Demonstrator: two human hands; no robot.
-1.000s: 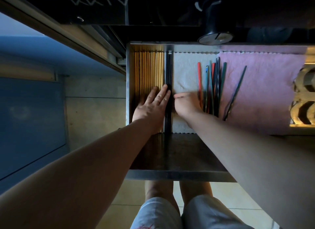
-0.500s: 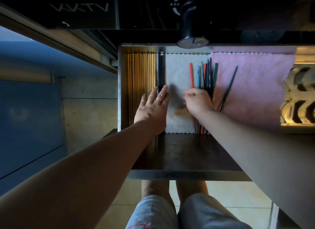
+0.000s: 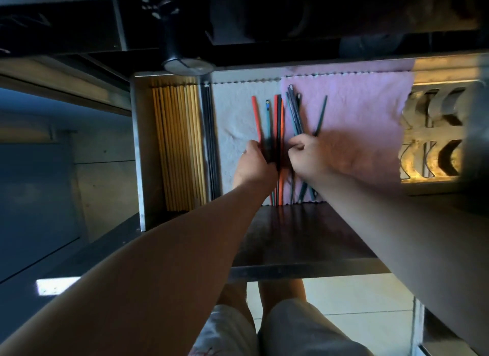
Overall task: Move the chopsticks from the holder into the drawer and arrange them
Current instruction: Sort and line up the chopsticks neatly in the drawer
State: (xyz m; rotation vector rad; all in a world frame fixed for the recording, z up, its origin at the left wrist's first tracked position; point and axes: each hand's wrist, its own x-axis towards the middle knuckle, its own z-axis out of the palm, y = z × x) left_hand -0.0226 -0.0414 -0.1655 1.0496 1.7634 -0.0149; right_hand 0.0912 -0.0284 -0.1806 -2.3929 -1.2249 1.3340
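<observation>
The open drawer (image 3: pixel 137 149) holds a row of several wooden chopsticks (image 3: pixel 177 143) along its left wall, with black chopsticks (image 3: pixel 210 133) lined up beside them. In the middle lie red, teal and black chopsticks (image 3: pixel 275 117) on a white cloth (image 3: pixel 232 112). My left hand (image 3: pixel 255 165) curls around the red and teal ones. My right hand (image 3: pixel 309 157) grips a bundle of dark teal chopsticks (image 3: pixel 295 112) that fan out over a pink cloth (image 3: pixel 370 122). One dark chopstick (image 3: pixel 321 114) leans off to the right.
A black cylinder with a round metal base (image 3: pixel 185 61) hangs just above the drawer's back edge. A rack with curved metal pieces (image 3: pixel 439 133) fills the drawer's right end. The dark front shelf (image 3: pixel 304 236) lies under my forearms. My legs and tiled floor show below.
My left hand left the wooden and black chopsticks and moved right to the coloured ones. My right hand shifted right and closed on the dark teal bundle.
</observation>
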